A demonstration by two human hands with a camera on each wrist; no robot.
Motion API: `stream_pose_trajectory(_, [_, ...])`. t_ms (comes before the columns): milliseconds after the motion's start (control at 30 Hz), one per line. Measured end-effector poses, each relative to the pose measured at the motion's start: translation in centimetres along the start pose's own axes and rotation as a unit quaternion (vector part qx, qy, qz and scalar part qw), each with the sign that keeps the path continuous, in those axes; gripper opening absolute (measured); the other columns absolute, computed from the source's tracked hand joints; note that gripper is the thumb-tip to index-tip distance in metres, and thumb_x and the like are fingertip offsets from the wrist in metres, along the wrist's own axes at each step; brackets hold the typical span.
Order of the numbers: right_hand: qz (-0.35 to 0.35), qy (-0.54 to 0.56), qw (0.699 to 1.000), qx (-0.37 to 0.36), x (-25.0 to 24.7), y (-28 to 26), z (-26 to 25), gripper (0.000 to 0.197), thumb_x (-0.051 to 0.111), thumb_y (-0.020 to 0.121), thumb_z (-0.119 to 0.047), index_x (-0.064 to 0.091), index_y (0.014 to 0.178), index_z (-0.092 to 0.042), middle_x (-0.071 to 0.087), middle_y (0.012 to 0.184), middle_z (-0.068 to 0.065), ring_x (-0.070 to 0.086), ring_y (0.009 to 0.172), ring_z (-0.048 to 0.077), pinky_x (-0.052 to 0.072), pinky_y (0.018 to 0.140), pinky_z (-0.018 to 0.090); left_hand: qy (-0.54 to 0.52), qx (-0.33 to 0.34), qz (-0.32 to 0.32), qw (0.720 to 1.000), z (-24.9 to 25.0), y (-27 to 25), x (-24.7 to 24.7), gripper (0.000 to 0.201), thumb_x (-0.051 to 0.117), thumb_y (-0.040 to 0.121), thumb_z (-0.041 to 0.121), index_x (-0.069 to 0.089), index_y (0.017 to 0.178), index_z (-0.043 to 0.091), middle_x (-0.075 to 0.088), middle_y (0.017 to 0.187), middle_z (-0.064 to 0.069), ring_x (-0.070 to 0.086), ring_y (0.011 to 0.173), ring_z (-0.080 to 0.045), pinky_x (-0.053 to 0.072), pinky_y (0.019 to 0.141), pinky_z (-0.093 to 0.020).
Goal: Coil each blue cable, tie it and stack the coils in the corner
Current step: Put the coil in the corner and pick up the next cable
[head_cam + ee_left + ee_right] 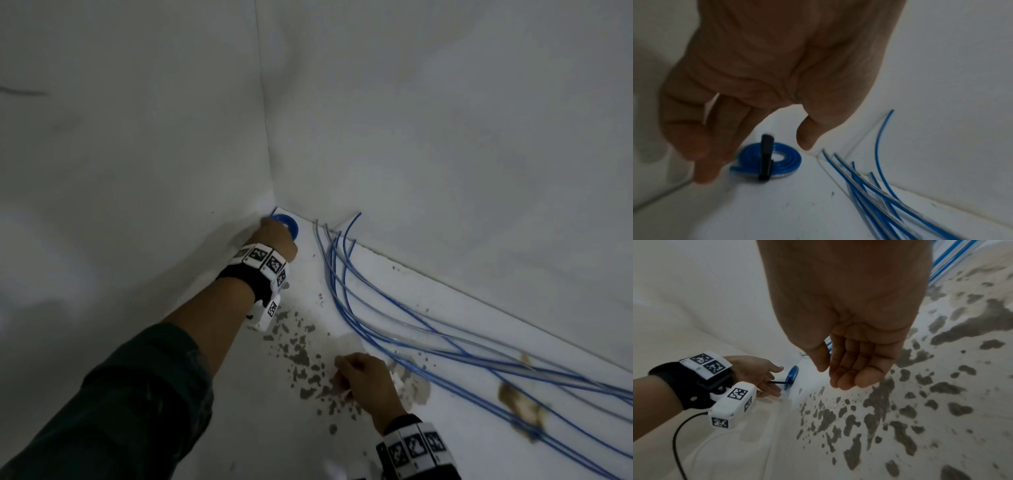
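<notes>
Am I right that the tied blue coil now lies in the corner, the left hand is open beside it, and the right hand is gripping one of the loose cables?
Not quite: the right hand grips nothing; the right wrist view shows its fingers loosely curled and empty, over the stained floor. The rest stands: the tied blue coil lies in the corner, with the left hand open beside it.

a blue coil (768, 160), wound flat and bound by a black tie (766, 160) whose tail sticks up, lies on the white floor in the corner where the walls meet. just right of it, loose blue cables (373, 315) and clear ones lie fanned along the wall, one end curving up against it.
</notes>
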State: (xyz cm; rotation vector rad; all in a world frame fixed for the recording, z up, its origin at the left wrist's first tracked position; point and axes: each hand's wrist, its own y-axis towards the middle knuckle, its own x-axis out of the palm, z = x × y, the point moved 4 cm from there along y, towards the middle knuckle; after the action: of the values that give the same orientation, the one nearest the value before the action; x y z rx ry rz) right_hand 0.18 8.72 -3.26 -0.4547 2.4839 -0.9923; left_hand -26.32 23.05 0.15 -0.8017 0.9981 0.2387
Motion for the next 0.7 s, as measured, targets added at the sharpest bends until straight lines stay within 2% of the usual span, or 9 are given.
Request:
stream_pose_trajectory(67, [0.000,0.008,1.000,0.000,-0.1,-0.2,-0.3,0.027,0.061,0.097,-0.021,0.071,0.082,-0.002,0.073,0.075,0.013,0.064,0.061,0.016,0.053,0.055,0.025,0.124,0.054,0.034,0.990,1.1,-1.8,0.0,0.072,0.056,0.096,0.031,0.020,0.150,0.000,0.042,0.145,-0.024,0.045,0.130,-0.039,0.036,0.106,-0.051])
stream_pose_trajectory(100, [0.000,0.013,1.000,0.001,-0.1,-0.3,-0.4,0.026,0.061,0.097,-0.022,0.071,0.083,-0.003,0.073,0.075,0.012,0.065,0.060,0.016,0.052,0.056,0.025,0.176,0.117,0.059,0.976,2.2,-2.8,0.2,0.072,0.056,0.096,0.032,0.019,0.151,0.003,0.040,0.146,-0.022,0.042,0.131,-0.039,0.035,0.106,-0.052])
stream_pose_trajectory(233, [0.012,0.013,1.000,-0.003,-0.9,-0.2,-1.3,0.024,0.060,0.098,-0.022,0.070,0.086,-0.004,0.072,0.073,0.009,0.064,0.057,0.014,0.052,0.055,0.028,0.220,0.413,0.089,0.879,6.5,-6.4,3.3,0.045,0.063,0.084,0.002,0.053,0.127,0.004,0.054,0.125,-0.018,0.052,0.114,-0.035,0.042,0.088,-0.043])
stream_pose_trajectory(300, [0.024,0.010,1.000,-0.013,-1.6,-0.2,-1.8,0.025,0.060,0.098,-0.023,0.070,0.086,-0.003,0.071,0.071,0.007,0.063,0.057,0.016,0.051,0.054,0.029,0.247,0.494,0.080,0.830,7.8,-6.8,4.8,0.042,0.075,0.066,-0.007,0.066,0.107,-0.002,0.061,0.118,-0.022,0.059,0.108,-0.037,0.047,0.084,-0.043])
stream_pose_trajectory(367, [0.041,0.016,0.998,-0.033,-2.6,-0.4,-2.4,0.026,0.060,0.098,-0.022,0.069,0.085,-0.002,0.070,0.070,0.007,0.062,0.057,0.016,0.051,0.053,0.031,0.330,0.504,0.084,0.794,9.0,-6.5,5.5,0.037,0.083,0.060,-0.002,0.071,0.095,0.000,0.066,0.116,-0.022,0.062,0.112,-0.036,0.050,0.090,-0.046])
stream_pose_trajectory(433, [0.056,0.020,0.997,-0.047,-3.9,-0.7,-2.8,0.025,0.060,0.098,-0.021,0.069,0.087,-0.001,0.070,0.072,0.008,0.061,0.056,0.013,0.050,0.050,0.027,0.432,0.476,0.059,0.764,9.7,-6.1,5.9,0.031,0.072,0.081,0.006,0.067,0.111,0.002,0.057,0.132,-0.021,0.045,0.133,-0.037,0.033,0.110,-0.053])
stream_pose_trajectory(500, [0.066,0.017,0.996,-0.063,-5.0,-0.9,-2.9,0.026,0.059,0.099,-0.021,0.070,0.089,0.001,0.071,0.074,0.009,0.061,0.056,0.011,0.050,0.049,0.023,0.500,0.432,0.044,0.749,10.0,-5.2,6.0,0.029,0.056,0.095,0.012,0.063,0.122,0.006,0.056,0.136,-0.015,0.035,0.139,-0.035,0.017,0.116,-0.059])
stream_pose_trajectory(633, [0.087,-0.006,0.992,-0.087,-7.3,-0.9,-2.5,0.028,0.060,0.098,-0.024,0.070,0.085,-0.002,0.072,0.074,0.008,0.062,0.057,0.010,0.052,0.055,0.025,0.535,0.443,0.039,0.718,10.6,-5.3,4.3,0.020,0.056,0.093,0.005,0.069,0.107,0.011,0.069,0.109,-0.007,0.052,0.120,-0.029,0.020,0.112,-0.066])
stream_pose_trajectory(700, [0.106,-0.023,0.988,-0.108,-8.3,-0.7,-2.1,0.028,0.061,0.097,-0.024,0.070,0.082,-0.002,0.071,0.074,0.011,0.063,0.059,0.014,0.052,0.057,0.028,0.536,0.475,0.086,0.692,11.2,-6.0,3.2,0.010,0.075,0.076,0.004,0.072,0.080,0.013,0.069,0.081,-0.003,0.062,0.091,-0.022,0.034,0.105,-0.067])
